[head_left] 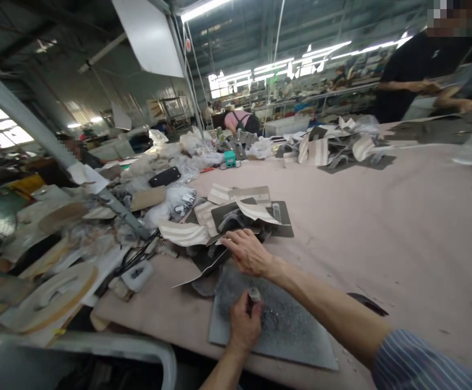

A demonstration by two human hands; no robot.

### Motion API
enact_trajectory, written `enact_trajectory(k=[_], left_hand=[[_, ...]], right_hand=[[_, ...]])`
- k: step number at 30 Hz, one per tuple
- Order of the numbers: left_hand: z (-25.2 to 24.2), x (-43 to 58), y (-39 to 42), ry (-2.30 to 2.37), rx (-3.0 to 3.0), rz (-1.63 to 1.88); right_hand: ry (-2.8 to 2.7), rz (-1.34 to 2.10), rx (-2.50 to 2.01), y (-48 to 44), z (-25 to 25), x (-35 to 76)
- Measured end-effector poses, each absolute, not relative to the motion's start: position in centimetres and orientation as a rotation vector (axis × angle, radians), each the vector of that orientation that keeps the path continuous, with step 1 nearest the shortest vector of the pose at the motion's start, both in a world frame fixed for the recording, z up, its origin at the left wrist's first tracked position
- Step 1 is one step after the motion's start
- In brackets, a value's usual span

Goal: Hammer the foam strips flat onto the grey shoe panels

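Note:
My left hand (244,324) is closed around a small pale cylindrical piece (254,294), held upright over a grey board (296,336) with dark specks on it. Beyond it, my right hand (247,253) reaches across to the near side of a heap of flat pieces. Its fingers bend over the edge of a dark flat piece (207,261); the thumb is hidden. Cream pieces with pale stripes (185,233) and dark panels (283,219) overlap in that heap, some of them curled.
A pink-covered table (382,216) spreads to the right, with a dark blade-like object (368,304) on it. Plastic bags and scraps crowd the left. A second heap (321,149) and a teal box (230,158) lie farther back. A person (410,70) stands across the table.

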State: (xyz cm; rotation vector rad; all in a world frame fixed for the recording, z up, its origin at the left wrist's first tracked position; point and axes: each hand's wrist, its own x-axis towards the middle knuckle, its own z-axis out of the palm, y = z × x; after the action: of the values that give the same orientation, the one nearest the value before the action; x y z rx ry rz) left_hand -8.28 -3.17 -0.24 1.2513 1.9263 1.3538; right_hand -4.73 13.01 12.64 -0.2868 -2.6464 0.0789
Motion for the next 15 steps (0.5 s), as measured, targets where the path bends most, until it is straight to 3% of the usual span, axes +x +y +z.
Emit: enact_trajectory(k=[4,9,12,15], left_hand=[[0.2,-7.9,-3.0,1.91,1.213,1.394],[0.0,-7.9,-2.7,1.898,1.218,1.448],[-0.4,-8.3,-2.7,1.985,1.278,1.386],[-0.6,-8.6,-2.9,1.998,1.337,1.363]], right_hand=[[-2.806,-0.015,0.025,10.0,10.8,-7.9],[-2.887,-0.013,-0.05,8.4,11.1,-10.7],[-2.668,0.236,-0.177,8.4,14.6,-8.2],[-2.302,0.64,-0.601,8.6,17.7,-2.1]])
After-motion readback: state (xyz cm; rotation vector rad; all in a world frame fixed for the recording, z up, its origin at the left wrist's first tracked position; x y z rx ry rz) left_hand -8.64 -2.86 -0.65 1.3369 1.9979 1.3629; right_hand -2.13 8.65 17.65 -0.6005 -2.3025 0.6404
